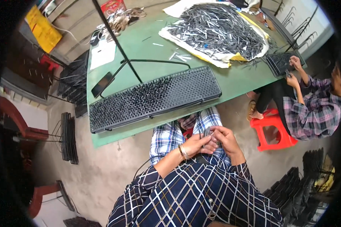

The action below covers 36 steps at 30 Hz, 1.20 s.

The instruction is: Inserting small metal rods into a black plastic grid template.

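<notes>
Over my lap, my left hand (196, 145) is closed around a small bunch of thin dark-grey strips (206, 132), whose ends stick up past the thumb. My right hand (226, 141) meets it from the right, thumb and fingers pinched together beside the strips; what they hold is too small to make out. Ahead of both hands a long black perforated rack (189, 89) lies on the green table (147, 49). Dark pieces stand in the holes of its left and middle part, while bare holes show toward its right end. A black rod frame (155, 60) rises from the rack.
A big heap of loose strips (219, 32) lies on a white-and-yellow sack at the table's far side. A phone (102, 84) rests behind the rack. At right, a co-worker in plaid (310, 109) handles another rack, near a red stool (272, 132). Stacked black racks (69, 138) stand left.
</notes>
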Motion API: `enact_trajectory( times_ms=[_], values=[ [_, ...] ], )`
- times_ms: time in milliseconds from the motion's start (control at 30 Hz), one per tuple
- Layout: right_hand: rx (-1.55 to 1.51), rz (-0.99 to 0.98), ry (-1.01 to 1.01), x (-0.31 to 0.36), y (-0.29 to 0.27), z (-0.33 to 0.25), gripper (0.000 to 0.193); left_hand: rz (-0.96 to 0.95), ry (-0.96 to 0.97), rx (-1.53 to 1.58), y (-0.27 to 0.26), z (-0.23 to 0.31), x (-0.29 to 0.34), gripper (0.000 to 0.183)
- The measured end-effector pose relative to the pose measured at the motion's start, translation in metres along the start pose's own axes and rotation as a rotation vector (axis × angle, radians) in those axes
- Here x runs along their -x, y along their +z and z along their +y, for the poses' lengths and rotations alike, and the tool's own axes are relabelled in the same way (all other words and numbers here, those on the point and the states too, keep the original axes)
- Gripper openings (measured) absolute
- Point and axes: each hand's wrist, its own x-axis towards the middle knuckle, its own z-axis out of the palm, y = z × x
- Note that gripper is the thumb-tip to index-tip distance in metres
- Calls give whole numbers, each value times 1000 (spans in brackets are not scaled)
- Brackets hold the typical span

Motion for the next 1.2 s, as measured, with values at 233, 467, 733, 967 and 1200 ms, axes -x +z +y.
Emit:
enact_trajectory(
  times_ms=[233, 467, 733, 967, 1200],
  values=[
    [200, 26, 9, 6, 18, -6, 13, -56, 24, -92, 4, -11, 10, 34],
    [156, 70, 42, 2, 18, -5, 18, -45, 20, -148, 1, -6, 6, 36],
    [144, 166, 51, -12, 17, -12, 18, -48, -19, -95, -9, 4, -9, 41],
    [27, 275, -6, -34, 11, 0, 23, 46, -33, -54, -24, 12, -9, 40],
    [172, 269, -114, -54, 16, -18, 23, 146, -52, 19, -32, 15, -15, 35]
  ],
)
